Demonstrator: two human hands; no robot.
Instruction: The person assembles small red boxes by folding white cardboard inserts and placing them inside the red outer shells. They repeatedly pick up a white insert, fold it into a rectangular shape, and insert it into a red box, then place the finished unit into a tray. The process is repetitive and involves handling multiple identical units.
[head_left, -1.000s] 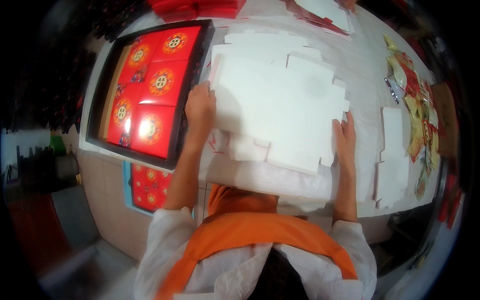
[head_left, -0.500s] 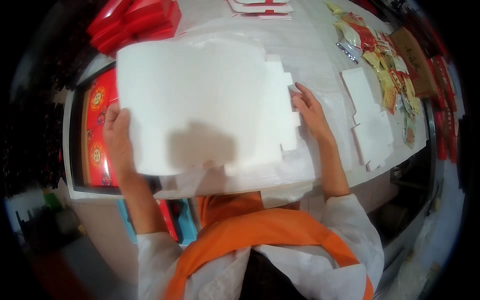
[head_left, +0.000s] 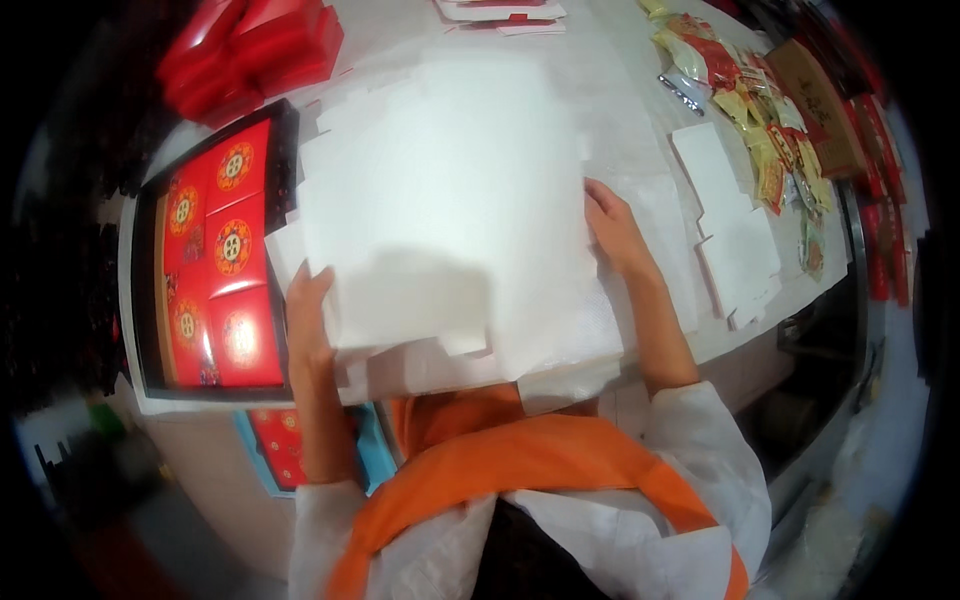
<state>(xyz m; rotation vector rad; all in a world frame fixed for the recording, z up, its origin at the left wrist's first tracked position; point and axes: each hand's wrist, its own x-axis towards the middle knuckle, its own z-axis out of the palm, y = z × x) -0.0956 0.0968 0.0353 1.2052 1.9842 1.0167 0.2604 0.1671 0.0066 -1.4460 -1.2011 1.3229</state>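
A large white cardboard box blank [head_left: 440,190], flat with notched tabs along its left side, lies before me over the white-covered table. My left hand [head_left: 310,310] pinches its lower left edge, the thumb on top and the other fingers mostly hidden. My right hand [head_left: 617,230] is at the right edge, its fingers bent against the card. A dark shadow falls across the lower part of the blank. Just left of my left hand stands a black-rimmed tray [head_left: 290,150] with several red boxes [head_left: 235,247] bearing round gold patterns.
Red boxes [head_left: 285,45] are piled at the far left. More white blanks lie at the far edge [head_left: 500,12] and a white cut-out card [head_left: 725,230] at the right. Snack packets [head_left: 770,150] and a brown carton [head_left: 815,105] sit far right. A blue box [head_left: 375,445] is below the table edge.
The blank's notched side, which was at the right, is now at the left. My left hand has shifted right and down, and the tray of red boxes is uncovered.
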